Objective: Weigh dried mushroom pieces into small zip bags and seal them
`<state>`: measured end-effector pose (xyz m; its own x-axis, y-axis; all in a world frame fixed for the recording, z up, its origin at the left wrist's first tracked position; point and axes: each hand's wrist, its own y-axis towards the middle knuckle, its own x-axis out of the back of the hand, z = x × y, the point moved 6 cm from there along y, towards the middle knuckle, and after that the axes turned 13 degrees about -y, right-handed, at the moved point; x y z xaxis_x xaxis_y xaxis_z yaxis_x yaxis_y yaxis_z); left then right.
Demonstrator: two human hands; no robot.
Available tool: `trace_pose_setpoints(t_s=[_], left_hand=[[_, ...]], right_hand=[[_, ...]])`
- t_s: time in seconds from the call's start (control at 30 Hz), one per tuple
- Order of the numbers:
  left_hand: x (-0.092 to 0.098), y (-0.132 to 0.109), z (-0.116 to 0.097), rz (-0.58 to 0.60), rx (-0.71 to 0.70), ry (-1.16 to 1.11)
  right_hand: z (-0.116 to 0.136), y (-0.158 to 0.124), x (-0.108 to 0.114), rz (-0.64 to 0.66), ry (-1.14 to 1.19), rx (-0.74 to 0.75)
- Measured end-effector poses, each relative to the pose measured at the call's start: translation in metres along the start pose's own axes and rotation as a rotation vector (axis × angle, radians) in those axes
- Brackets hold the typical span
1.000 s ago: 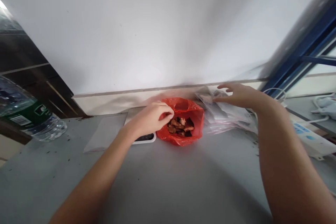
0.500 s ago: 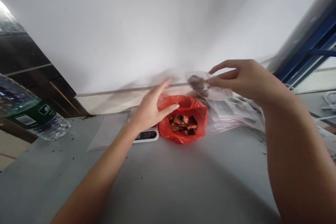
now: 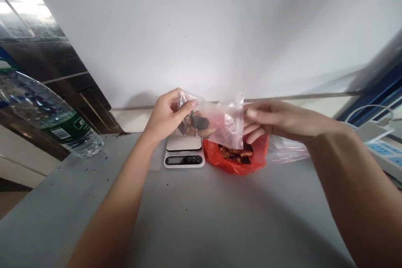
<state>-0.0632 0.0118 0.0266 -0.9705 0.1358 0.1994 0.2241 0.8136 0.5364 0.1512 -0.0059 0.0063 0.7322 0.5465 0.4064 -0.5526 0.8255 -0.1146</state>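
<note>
**mo:** Tabletop [image 3: 201, 217] was grey, water bottle [image 3: 47, 113] lying far left, red bag [image 3: 235, 161] of chips beside the small scale [image 3: 184, 153].

**jay:** And the hands?

**mo:** Left hand [image 3: 163, 117] and right hand [image 3: 270, 119] held a clear pouch [image 3: 216, 121] above the scale, fingers [image 3: 251, 113] pinching each end.

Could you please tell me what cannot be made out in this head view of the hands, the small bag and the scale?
- Scale: display too small to read; its platform is partly behind the clear bag.
- Dark pieces in the clear bag: blurred, kind unclear.
- Left hand and right hand: fingertips partly behind the plastic.
- Red bag: top hidden by the clear bag and right hand.
- Water bottle: cut off by the left edge.
</note>
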Motion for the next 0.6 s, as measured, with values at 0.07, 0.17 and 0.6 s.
trace_pose_setpoints(t_s=[0.07,0.17,0.6], left_hand=[[0.005,0.0,0.004,0.013,0.023,0.0],[0.011,-0.003,0.018,0.017,0.127,0.016],[-0.031,-0.022,0.013,0.584,0.305,0.184]], right_hand=[[0.001,0.002,0.0,-0.012,-0.096,-0.003],[0.002,0.005,-0.005,0.025,-0.179,-0.023],[-0.019,0.03,-0.039,-0.036,-0.222,-0.07]])
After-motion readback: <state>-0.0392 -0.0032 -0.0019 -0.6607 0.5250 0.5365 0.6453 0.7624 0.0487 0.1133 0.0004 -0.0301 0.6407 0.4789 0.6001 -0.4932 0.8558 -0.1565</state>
